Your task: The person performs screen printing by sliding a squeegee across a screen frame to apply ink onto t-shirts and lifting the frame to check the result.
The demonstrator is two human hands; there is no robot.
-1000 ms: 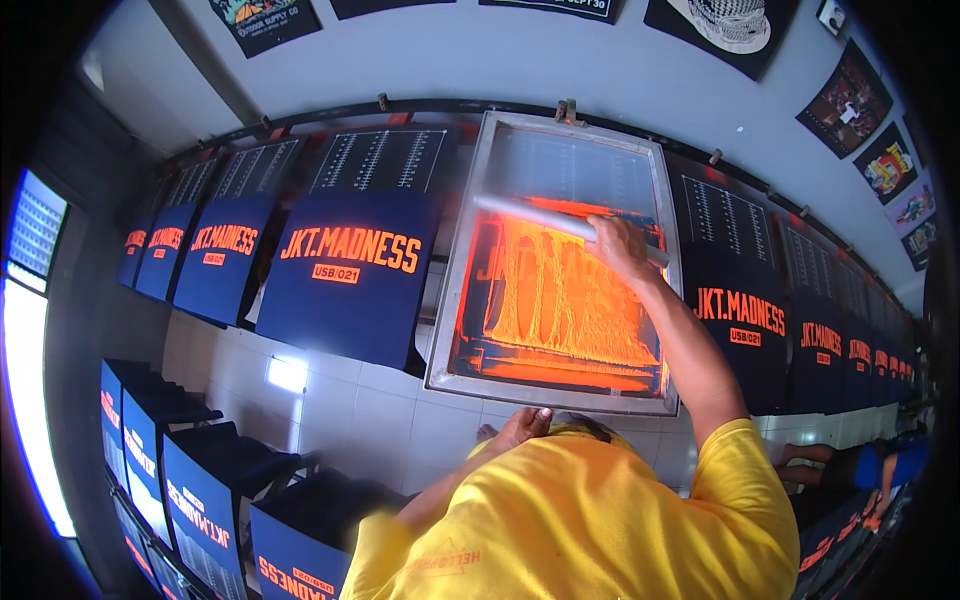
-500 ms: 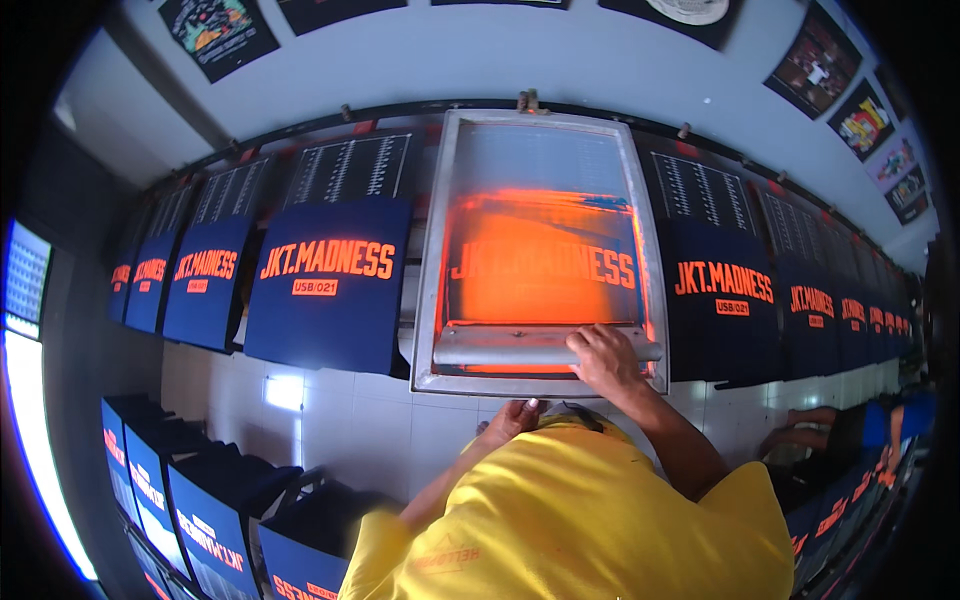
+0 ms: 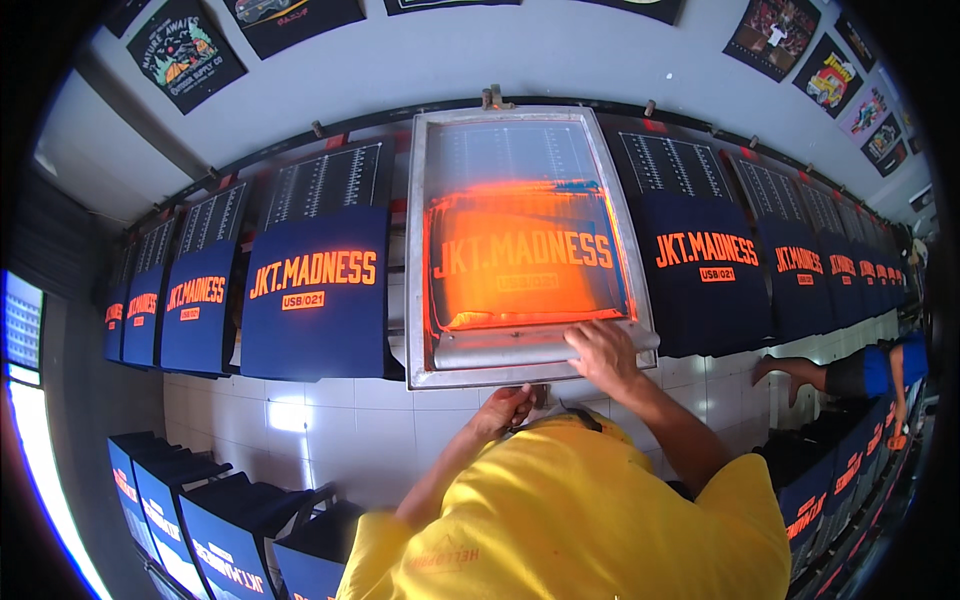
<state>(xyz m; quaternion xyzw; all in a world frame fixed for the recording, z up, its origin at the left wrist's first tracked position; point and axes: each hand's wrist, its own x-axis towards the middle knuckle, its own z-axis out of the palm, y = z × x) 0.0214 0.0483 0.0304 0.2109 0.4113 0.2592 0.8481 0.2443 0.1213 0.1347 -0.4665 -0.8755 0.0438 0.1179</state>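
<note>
A metal-framed printing screen (image 3: 420, 250) lies in front of me over a platen in the long row. Bright orange ink (image 3: 525, 225) covers the middle of its mesh, and block lettering shows through it. Across the near end of the screen rests a long grey squeegee (image 3: 500, 346). My right hand (image 3: 603, 355) is closed over the squeegee's right part. My left hand (image 3: 505, 409) is just below the frame's near edge, its fingers curled together. Whatever it may hold is hidden, and I cannot tell whether it touches the frame.
Navy fabric panels with orange lettering lie on platens to the left (image 3: 315, 290) and right (image 3: 705, 270). Behind me more printed panels (image 3: 225, 530) stand in a row. Another person (image 3: 905, 365) in blue is at the far right. A rail (image 3: 370, 118) runs along the wall.
The view has shifted slightly, moving the screen leftward in the picture. The lettering under the ink looks sharper. My right hand remains on the squeegee at the near end; my left hand's fingers show more.
</note>
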